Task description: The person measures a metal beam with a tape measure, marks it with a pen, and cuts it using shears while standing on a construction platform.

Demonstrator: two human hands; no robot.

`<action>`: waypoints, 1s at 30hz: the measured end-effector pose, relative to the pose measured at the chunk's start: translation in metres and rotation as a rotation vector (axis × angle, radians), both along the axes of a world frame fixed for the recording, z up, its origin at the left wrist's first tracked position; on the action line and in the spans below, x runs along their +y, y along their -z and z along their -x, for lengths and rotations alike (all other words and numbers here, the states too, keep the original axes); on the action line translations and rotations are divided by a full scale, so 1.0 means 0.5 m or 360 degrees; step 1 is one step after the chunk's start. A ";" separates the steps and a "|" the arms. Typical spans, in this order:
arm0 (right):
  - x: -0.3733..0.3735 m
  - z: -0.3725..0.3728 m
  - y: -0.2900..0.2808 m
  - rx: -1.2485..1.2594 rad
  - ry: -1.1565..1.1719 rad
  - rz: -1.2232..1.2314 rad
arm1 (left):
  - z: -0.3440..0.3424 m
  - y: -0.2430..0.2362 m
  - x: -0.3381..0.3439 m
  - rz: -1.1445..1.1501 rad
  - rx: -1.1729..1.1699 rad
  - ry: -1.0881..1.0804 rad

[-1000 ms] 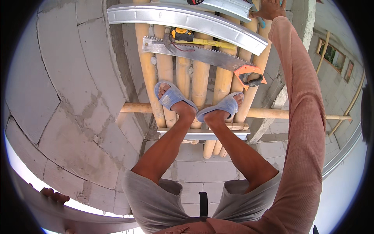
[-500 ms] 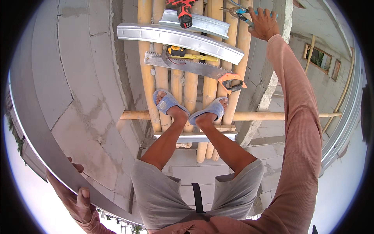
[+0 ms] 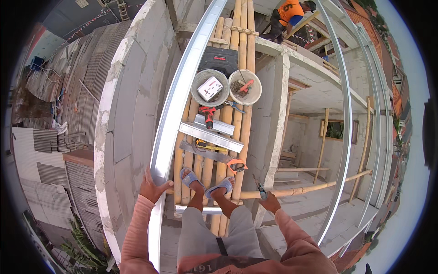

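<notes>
Left hand (image 3: 153,188) clamping long metal channel (image 3: 181,89), channel running along left side of bamboo platform (image 3: 243,45). Right hand (image 3: 271,203) gripping plier-type tool (image 3: 260,187) by handles, holding it right of platform, tip pointing forward.

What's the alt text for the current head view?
Left hand holds a long metal channel; right hand holds a hand tool. Sandalled feet stand on bamboo poles, with a saw, drill and two buckets ahead; a co-worker in orange is at upper right.
</notes>
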State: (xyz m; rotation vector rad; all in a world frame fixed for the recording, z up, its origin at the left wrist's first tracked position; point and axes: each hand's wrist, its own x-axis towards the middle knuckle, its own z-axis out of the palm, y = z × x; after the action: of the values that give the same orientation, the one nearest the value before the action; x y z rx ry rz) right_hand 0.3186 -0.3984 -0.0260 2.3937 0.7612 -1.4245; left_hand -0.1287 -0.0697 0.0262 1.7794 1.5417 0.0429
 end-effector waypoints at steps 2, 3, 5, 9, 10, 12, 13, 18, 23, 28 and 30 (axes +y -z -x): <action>-0.028 0.048 -0.113 0.0144 0.0281 0.0252 | 0.048 -0.021 -0.014 0.0085 -0.0079 0.0083; -0.092 0.059 -0.117 0.0105 0.0216 0.0298 | 0.052 -0.029 -0.019 0.0067 -0.0083 0.0059; -0.142 0.089 -0.245 0.0195 0.0430 0.0476 | 0.037 -0.043 -0.026 0.0322 0.0115 -0.0017; -0.281 0.133 -0.336 0.0108 0.0278 0.0489 | 0.036 -0.080 -0.094 0.0417 0.0399 -0.0122; -0.323 0.135 -0.318 0.0117 0.0309 0.0420 | 0.030 -0.090 -0.094 0.0503 0.0452 -0.0176; -0.387 0.133 -0.338 0.0235 0.0561 0.0424 | 0.040 -0.052 -0.104 0.0454 0.0482 -0.0240; -0.365 0.145 -0.345 0.0297 0.0796 0.0437 | 0.067 0.023 -0.123 0.0342 0.0549 -0.0244; -0.265 0.182 -0.432 0.0229 0.1290 0.0123 | 0.042 -0.055 -0.073 0.0730 0.0504 -0.0169; -0.085 0.167 -0.522 0.0227 0.0964 0.0095 | 0.026 -0.089 -0.090 0.0605 0.0386 -0.0368; -0.003 0.147 -0.554 0.0321 0.0842 -0.0053 | 0.072 -0.088 -0.164 0.0543 0.0416 -0.0390; 0.024 0.143 -0.555 0.0359 0.0877 -0.0026 | 0.106 -0.075 -0.213 0.0483 0.0425 -0.0437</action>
State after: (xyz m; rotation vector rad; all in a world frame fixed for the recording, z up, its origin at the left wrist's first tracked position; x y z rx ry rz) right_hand 0.2472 -0.3866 0.2514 2.6041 0.1450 -1.9164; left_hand -0.1816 -0.1764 0.0638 1.3686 1.8639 -0.2905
